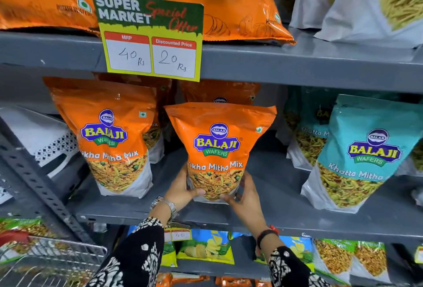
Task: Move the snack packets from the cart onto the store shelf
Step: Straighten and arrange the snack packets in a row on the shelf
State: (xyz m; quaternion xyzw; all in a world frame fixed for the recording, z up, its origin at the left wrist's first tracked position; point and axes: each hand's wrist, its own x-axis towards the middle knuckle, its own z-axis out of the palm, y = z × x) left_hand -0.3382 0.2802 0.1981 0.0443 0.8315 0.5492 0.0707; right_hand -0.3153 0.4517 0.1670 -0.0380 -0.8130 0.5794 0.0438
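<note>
Orange Tikha Mitha Mix packet (218, 149) stands upright on the grey middle shelf (286, 204), base on the shelf surface, near the front edge; both hands grip it low down. Left hand (183, 189) wraps the lower left corner, thumb across the front; right hand (246, 197) cups the lower right corner, fingers curled round the side and thumb on the front; so both sets of fingers closed on the packet. Silver watch (166, 205) on the left wrist; dark band with red thread (266, 234) on the right wrist; black-and-white patterned sleeves (137, 254) on both arms.

Second orange packet (107, 135) of the same mix stands to the left, apart from the held one; more orange packs behind both. Teal Khatta Mitha packet (361, 154) stands to the right, well apart. Special-offer price card (151, 37) hangs from the upper shelf edge, above and between the two orange packets; reads 40 Rs and 20 Rs. Wire cart (52, 261) at lower left, some packets inside; contents blurred.
</note>
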